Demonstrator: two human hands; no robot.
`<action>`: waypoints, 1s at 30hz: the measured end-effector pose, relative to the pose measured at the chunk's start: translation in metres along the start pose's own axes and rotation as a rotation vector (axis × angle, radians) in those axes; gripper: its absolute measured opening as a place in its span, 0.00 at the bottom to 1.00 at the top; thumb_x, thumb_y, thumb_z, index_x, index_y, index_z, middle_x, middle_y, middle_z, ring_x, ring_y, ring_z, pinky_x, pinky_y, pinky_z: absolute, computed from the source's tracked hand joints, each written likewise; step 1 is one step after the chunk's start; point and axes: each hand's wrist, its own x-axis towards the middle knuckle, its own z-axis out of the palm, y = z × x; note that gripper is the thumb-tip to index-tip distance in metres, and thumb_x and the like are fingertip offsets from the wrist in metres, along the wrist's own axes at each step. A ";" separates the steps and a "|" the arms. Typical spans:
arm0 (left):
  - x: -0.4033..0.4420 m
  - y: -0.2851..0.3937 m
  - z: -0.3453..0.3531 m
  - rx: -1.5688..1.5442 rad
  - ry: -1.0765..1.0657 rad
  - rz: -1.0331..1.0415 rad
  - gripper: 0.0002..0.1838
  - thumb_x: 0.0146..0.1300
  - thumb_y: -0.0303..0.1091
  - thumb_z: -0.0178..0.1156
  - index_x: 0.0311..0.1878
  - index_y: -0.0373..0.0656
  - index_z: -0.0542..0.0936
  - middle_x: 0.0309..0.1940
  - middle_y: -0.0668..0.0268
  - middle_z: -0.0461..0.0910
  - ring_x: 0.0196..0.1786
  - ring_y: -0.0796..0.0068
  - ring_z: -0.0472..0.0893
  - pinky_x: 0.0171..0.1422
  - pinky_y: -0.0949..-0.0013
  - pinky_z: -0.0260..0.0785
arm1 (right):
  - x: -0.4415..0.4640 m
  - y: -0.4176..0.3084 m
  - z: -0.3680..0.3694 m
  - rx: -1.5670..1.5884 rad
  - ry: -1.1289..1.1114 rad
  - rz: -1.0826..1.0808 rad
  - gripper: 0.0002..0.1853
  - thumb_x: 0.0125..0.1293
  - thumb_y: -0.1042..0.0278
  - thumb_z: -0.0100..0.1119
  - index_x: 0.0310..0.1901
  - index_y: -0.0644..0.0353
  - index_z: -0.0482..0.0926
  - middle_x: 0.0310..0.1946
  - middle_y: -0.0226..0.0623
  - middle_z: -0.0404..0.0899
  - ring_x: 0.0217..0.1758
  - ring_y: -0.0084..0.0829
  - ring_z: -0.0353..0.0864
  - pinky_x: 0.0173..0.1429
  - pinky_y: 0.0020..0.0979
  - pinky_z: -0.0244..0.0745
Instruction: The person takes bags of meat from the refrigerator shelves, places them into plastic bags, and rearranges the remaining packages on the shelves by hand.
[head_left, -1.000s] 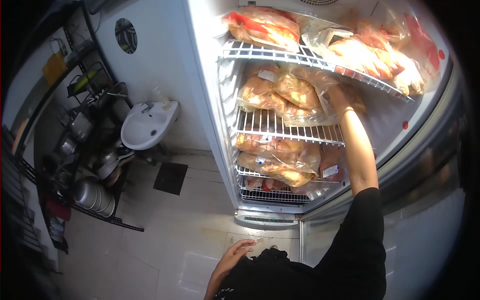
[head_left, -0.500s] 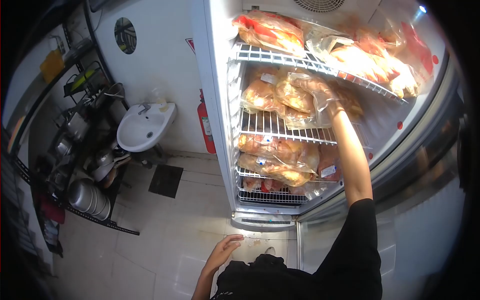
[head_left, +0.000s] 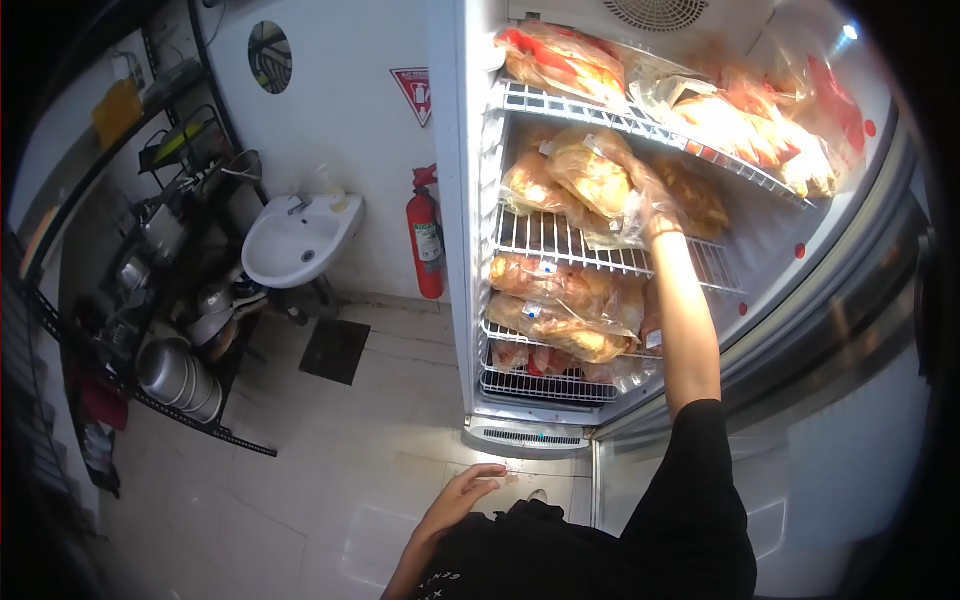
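Observation:
My right hand is inside the upright fridge, over the second shelf. It is closed around the right side of a clear plastic bag of raw chicken, and its fingertips are hard to make out against the plastic. Another bagged chicken lies just left of the held bag, partly behind it. More bagged meat sits to the right of my wrist. Low in front of my body, my left hand hangs empty over the floor with its fingers extended and apart.
Bagged meat fills the top shelf; more bags lie below. The glass door stands open on the right. To the left are a fire extinguisher, a washbasin and a rack with pots.
The bag of chicken in my right hand has shifted up and left relative to the shelf. My view has turned slightly left. My left hand stays low and empty.

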 end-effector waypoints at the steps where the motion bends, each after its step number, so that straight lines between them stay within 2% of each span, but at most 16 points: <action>1: -0.001 -0.003 -0.004 -0.021 -0.003 0.010 0.17 0.66 0.33 0.50 0.56 0.40 0.71 0.53 0.65 0.73 0.54 0.77 0.72 0.59 0.71 0.61 | -0.006 0.002 -0.002 0.024 -0.021 -0.021 0.20 0.61 0.58 0.57 0.49 0.64 0.75 0.43 0.40 0.79 0.42 0.27 0.79 0.48 0.27 0.74; 5: -0.008 0.004 -0.010 -0.020 0.017 -0.054 0.16 0.66 0.33 0.50 0.55 0.40 0.72 0.54 0.64 0.73 0.54 0.77 0.72 0.59 0.72 0.61 | -0.033 0.022 -0.033 0.048 -0.117 -0.261 0.21 0.60 0.62 0.56 0.53 0.65 0.71 0.47 0.42 0.76 0.47 0.30 0.77 0.51 0.29 0.73; 9: 0.012 0.014 -0.010 0.052 -0.043 0.101 0.15 0.65 0.31 0.52 0.55 0.39 0.72 0.52 0.66 0.74 0.54 0.79 0.72 0.59 0.73 0.62 | -0.049 0.045 -0.048 -0.003 -0.170 -0.470 0.23 0.59 0.66 0.55 0.56 0.65 0.67 0.51 0.44 0.73 0.52 0.33 0.75 0.55 0.31 0.73; 10: 0.018 0.027 -0.008 0.075 -0.058 0.142 0.15 0.65 0.31 0.52 0.54 0.39 0.72 0.52 0.66 0.73 0.54 0.79 0.72 0.59 0.73 0.62 | -0.057 0.050 -0.046 -0.041 -0.172 -0.502 0.24 0.59 0.67 0.54 0.57 0.65 0.66 0.52 0.44 0.72 0.53 0.34 0.74 0.55 0.32 0.72; 12: 0.030 0.055 -0.003 0.118 -0.091 0.225 0.15 0.65 0.30 0.52 0.54 0.39 0.72 0.52 0.66 0.73 0.53 0.79 0.72 0.58 0.73 0.62 | -0.099 0.050 -0.030 -0.357 -0.118 -0.620 0.24 0.60 0.67 0.52 0.57 0.66 0.65 0.50 0.43 0.73 0.52 0.35 0.75 0.56 0.33 0.72; 15: 0.046 0.101 0.004 0.104 0.020 0.440 0.15 0.63 0.29 0.54 0.53 0.39 0.72 0.48 0.66 0.75 0.50 0.79 0.73 0.57 0.73 0.63 | -0.129 0.060 -0.009 0.107 -0.093 -0.436 0.23 0.58 0.70 0.53 0.56 0.68 0.66 0.49 0.45 0.74 0.50 0.36 0.77 0.55 0.33 0.74; 18: 0.055 0.142 0.021 0.357 0.317 0.751 0.18 0.59 0.30 0.58 0.53 0.40 0.72 0.42 0.66 0.77 0.45 0.78 0.75 0.54 0.72 0.64 | -0.157 0.086 0.005 0.597 -0.046 -0.197 0.22 0.57 0.74 0.53 0.54 0.71 0.67 0.47 0.47 0.75 0.48 0.38 0.78 0.53 0.34 0.75; 19: 0.057 0.148 0.027 0.404 0.370 0.791 0.18 0.58 0.31 0.59 0.52 0.41 0.73 0.40 0.66 0.77 0.44 0.77 0.75 0.52 0.72 0.64 | -0.165 0.093 0.006 0.628 -0.124 -0.150 0.22 0.57 0.77 0.52 0.55 0.71 0.67 0.48 0.47 0.75 0.49 0.36 0.78 0.54 0.34 0.76; 21: 0.065 0.158 0.036 0.496 0.479 0.895 0.19 0.56 0.32 0.61 0.51 0.41 0.73 0.36 0.66 0.77 0.42 0.76 0.75 0.49 0.71 0.63 | -0.165 0.114 0.003 0.473 -0.113 -0.225 0.22 0.59 0.74 0.51 0.57 0.67 0.66 0.50 0.45 0.73 0.52 0.35 0.76 0.55 0.35 0.74; 22: 0.070 0.156 0.039 0.464 0.510 0.880 0.18 0.55 0.33 0.61 0.50 0.41 0.73 0.36 0.67 0.77 0.41 0.76 0.75 0.48 0.71 0.63 | -0.164 0.122 0.003 0.396 -0.106 -0.262 0.22 0.61 0.73 0.50 0.58 0.65 0.66 0.51 0.44 0.72 0.53 0.34 0.75 0.56 0.35 0.74; 23: 0.077 0.153 0.040 0.433 0.541 0.868 0.18 0.55 0.34 0.62 0.49 0.41 0.73 0.36 0.67 0.77 0.41 0.76 0.75 0.48 0.71 0.62 | -0.167 0.119 0.009 0.466 -0.116 -0.155 0.25 0.59 0.76 0.51 0.60 0.67 0.64 0.53 0.44 0.72 0.55 0.33 0.74 0.57 0.34 0.73; 26: 0.093 0.148 0.035 0.378 0.605 0.874 0.18 0.53 0.35 0.63 0.47 0.42 0.73 0.36 0.68 0.77 0.40 0.77 0.75 0.48 0.70 0.62 | -0.156 0.126 0.001 0.391 -0.100 -0.171 0.26 0.59 0.77 0.51 0.60 0.68 0.63 0.55 0.44 0.71 0.56 0.34 0.73 0.58 0.33 0.72; 27: 0.098 0.149 0.034 0.369 0.610 0.895 0.18 0.53 0.35 0.63 0.47 0.42 0.73 0.36 0.68 0.77 0.40 0.77 0.75 0.48 0.70 0.61 | -0.152 0.125 -0.004 0.248 -0.057 -0.186 0.25 0.59 0.77 0.51 0.60 0.70 0.63 0.55 0.44 0.71 0.56 0.34 0.73 0.59 0.31 0.71; 29: 0.104 0.156 0.033 0.360 0.635 0.928 0.18 0.52 0.36 0.65 0.45 0.42 0.75 0.36 0.67 0.77 0.40 0.76 0.75 0.48 0.69 0.62 | -0.149 0.119 -0.004 0.249 -0.124 -0.199 0.25 0.59 0.77 0.51 0.60 0.70 0.63 0.55 0.44 0.71 0.56 0.34 0.73 0.59 0.31 0.70; 30: 0.110 0.157 0.031 0.460 0.664 0.932 0.17 0.51 0.37 0.65 0.44 0.43 0.75 0.36 0.67 0.77 0.40 0.75 0.75 0.48 0.69 0.62 | -0.146 0.114 -0.004 0.246 -0.162 -0.206 0.26 0.58 0.77 0.51 0.60 0.70 0.63 0.55 0.44 0.70 0.56 0.34 0.73 0.60 0.31 0.70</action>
